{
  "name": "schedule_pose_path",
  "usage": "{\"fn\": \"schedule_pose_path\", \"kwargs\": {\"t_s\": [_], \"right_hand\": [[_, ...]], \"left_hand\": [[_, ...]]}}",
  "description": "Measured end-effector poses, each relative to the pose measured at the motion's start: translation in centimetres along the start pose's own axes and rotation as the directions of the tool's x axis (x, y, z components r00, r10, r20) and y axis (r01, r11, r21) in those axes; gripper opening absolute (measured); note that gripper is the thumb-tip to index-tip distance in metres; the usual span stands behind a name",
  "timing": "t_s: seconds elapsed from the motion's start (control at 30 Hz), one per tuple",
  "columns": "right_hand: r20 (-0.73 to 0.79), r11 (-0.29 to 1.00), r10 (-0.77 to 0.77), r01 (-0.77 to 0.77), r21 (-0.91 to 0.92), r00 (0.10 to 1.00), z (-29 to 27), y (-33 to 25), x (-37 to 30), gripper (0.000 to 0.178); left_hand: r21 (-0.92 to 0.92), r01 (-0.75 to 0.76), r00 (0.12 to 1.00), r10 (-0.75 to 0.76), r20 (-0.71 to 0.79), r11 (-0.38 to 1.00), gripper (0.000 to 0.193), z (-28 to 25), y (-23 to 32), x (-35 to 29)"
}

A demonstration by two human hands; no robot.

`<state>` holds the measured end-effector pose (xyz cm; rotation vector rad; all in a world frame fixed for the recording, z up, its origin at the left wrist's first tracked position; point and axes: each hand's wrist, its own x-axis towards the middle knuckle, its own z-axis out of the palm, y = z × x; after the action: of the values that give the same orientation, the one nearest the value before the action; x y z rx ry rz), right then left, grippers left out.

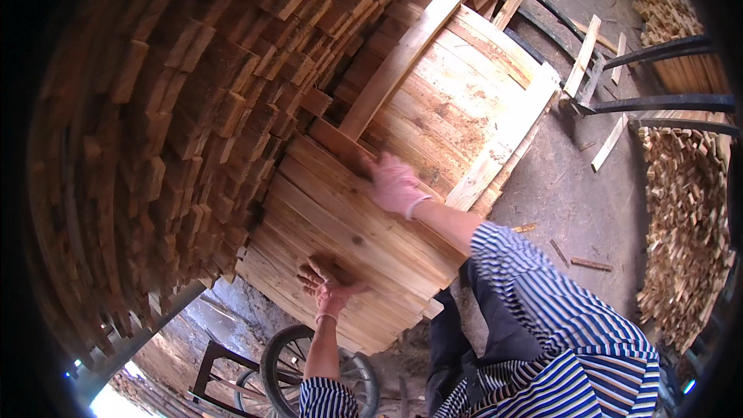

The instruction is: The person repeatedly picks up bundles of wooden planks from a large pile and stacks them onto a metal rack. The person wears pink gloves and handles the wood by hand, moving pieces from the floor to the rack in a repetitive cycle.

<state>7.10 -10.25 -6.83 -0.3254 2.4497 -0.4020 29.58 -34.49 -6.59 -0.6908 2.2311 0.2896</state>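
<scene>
Striped sleeves (pixel 549 298) lie nearest the camera, leading to our two pink-gloved hands. Our left hand (pixel 331 296) has its fingers spread well apart, gripping nothing; on our right hand (pixel 396 187) they blur, so we cannot tell whether they grip. Pale boards (pixel 387 246) lie side by side beneath both sets of fingers — stiff and rough, we judge, heavy together, best held by opposite edges. Brown-specked planks (pixel 457 108) lie just beyond the right fingers. Stacked timber (pixel 209 93) rises left of both — a wheel (pixel 268 364) stands below the left fingers, grey floor (pixel 557 209) right of the right ones.
</scene>
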Motion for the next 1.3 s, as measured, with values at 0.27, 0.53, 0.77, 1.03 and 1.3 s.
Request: {"fn": "schedule_pose_path", "kwargs": {"t_s": [0.27,0.53,0.77,1.03,1.3], "right_hand": [[-0.128,0.966,-0.056,0.086,0.244,0.990,-0.6,3.2,-1.5,0.078],[-0.224,0.858,0.242,-0.100,0.504,0.944,-0.1,14.7,-15.6,0.079],[-0.162,0.734,0.624,-0.503,0.457,0.764,-0.7,33.2,-29.5,0.078],[0.167,0.530,0.761,-0.749,0.397,0.627,-7.0,47.8,-30.1,0.077],[0.246,0.362,0.659,-0.586,0.725,0.711,-10.0,67.8,-15.8,0.079]], "left_hand": [[0.125,0.002,0.999,0.003,-0.045,0.992,0.171,2.6,0.1,1.2],[0.259,0.120,0.992,-0.124,-0.001,0.958,0.168,3.1,1.0,1.3],[0.350,0.166,0.976,-0.205,0.076,0.922,0.159,0.4,3.6,1.8],[-0.159,-0.330,0.888,0.248,-0.387,0.931,0.084,-6.1,25.2,-0.8],[-0.581,-0.733,0.614,0.710,-0.344,0.353,0.075,-7.0,71.5,0.6]]}}
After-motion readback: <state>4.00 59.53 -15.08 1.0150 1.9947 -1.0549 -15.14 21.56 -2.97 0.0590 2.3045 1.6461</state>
